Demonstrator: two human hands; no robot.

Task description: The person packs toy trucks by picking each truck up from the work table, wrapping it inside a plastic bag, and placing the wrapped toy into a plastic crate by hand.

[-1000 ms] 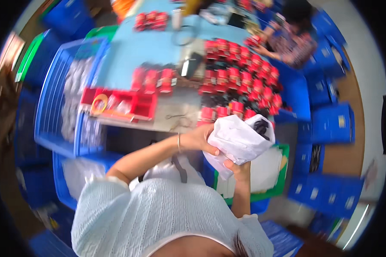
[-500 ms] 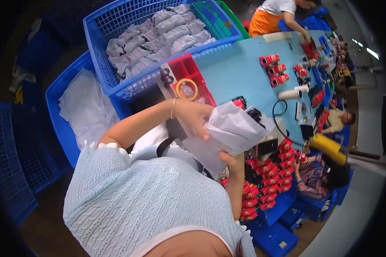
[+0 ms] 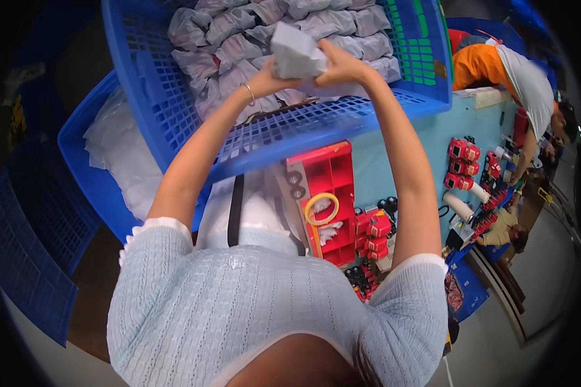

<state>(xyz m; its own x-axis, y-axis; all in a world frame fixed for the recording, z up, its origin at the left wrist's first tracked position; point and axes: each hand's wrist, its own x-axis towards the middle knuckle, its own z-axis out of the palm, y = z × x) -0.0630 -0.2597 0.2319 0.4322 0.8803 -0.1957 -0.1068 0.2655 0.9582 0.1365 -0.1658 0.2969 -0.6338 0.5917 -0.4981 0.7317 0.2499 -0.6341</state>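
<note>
wht pkg (image 3: 297, 53) moved over blue crate (image 3: 290, 151); l grip (image 3: 265, 85) & r grip (image 3: 342, 66) clasp it

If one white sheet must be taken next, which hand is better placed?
Probably the left hand: the white sheets lie on that side, and the right hand is farther away. Both hands hold the white packet, though.

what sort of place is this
Probably a workshop or factory floor: a blue basket holds many white-wrapped bundles, matching red items stand in groups on a light-blue worktable, and a co-worker leans over it.
</note>
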